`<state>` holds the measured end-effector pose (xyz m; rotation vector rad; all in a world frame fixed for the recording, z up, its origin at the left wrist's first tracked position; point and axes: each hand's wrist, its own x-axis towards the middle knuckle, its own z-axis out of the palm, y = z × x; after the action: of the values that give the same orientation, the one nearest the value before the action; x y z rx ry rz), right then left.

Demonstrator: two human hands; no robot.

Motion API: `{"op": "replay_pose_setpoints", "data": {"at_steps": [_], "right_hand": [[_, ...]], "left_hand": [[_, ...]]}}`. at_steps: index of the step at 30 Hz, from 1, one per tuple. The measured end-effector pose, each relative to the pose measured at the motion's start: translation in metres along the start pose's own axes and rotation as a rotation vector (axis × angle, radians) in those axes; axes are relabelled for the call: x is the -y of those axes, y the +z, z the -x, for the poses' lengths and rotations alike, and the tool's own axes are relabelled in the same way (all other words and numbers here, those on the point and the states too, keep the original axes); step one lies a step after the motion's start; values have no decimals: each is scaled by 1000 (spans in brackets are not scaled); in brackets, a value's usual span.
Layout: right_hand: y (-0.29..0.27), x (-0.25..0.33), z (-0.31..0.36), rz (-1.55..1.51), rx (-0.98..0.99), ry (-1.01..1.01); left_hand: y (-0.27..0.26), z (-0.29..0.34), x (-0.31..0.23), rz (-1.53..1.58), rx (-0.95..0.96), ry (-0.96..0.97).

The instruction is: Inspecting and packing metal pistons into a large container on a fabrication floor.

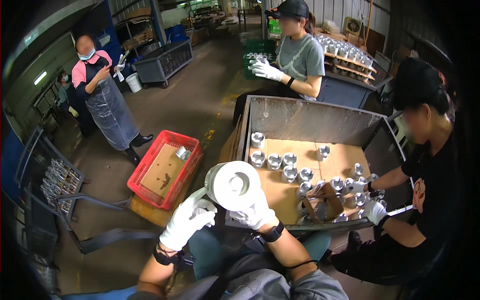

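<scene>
A silvery metal piston [235,182] with a round hollow in its end face is held up in front of me, that face turned toward me. My right hand [257,212], in a white glove, grips it from below and the right. At its lower left edge, my left hand [187,222], also gloved in white, has a finger against the side and the other fingers curled in. Parts of the fingers behind the piston are hidden. To the left, a red plastic crate [141,189] lined with cardboard holds one piston [183,153] lying on its side.
A metal bin [320,116] at right holds several pistons [289,173] and a cardboard divider [322,202]. A co-worker's gloved hands [374,212] reach into it. Another person [300,60] sits beyond; one in an apron [107,95] stands far left. A metal frame [115,242] lies near left.
</scene>
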<state>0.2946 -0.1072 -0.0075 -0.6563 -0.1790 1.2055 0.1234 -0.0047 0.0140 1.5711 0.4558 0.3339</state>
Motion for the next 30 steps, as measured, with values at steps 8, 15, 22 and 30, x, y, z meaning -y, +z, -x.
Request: {"op": "replay_pose_setpoints", "data": {"at_steps": [8,15,22,30], "right_hand": [[-8,-25,-11,-314,317,234],[-30,-39,-17,-346,141,309],[-40,-38,-13,-493,330,285],[-23,-27,0,-197,159,18]], "left_hand": [[7,29,30,405,-24,223],[13,30,30,348,-55,238],[27,22,31,254,-112,143],[34,18,32,407,-51,186]]}}
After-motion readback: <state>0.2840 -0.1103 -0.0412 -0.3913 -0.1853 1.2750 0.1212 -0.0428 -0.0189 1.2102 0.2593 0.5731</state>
